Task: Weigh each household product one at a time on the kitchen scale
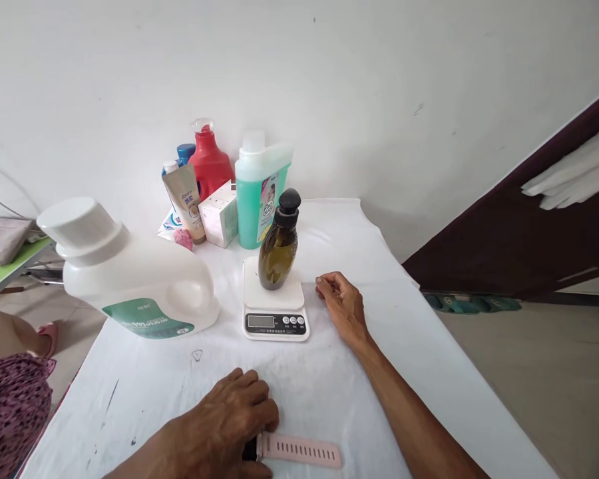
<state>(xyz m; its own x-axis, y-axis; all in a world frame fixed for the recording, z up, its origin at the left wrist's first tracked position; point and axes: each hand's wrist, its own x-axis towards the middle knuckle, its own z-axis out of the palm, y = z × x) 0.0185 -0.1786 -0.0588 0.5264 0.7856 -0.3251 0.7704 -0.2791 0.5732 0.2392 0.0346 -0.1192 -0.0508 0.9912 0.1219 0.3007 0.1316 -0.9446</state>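
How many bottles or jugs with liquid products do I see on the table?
5, perhaps more hidden: dark olive bottle on the white scale; large white jug at left; green jug, red bottle and blue-capped bottle at the back.

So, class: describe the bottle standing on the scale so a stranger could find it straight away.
On the white table, find the small white scale beside the right hand. The bottle stands upright on it: dark olive, black cap, the only dark one, smaller than the big white jug.
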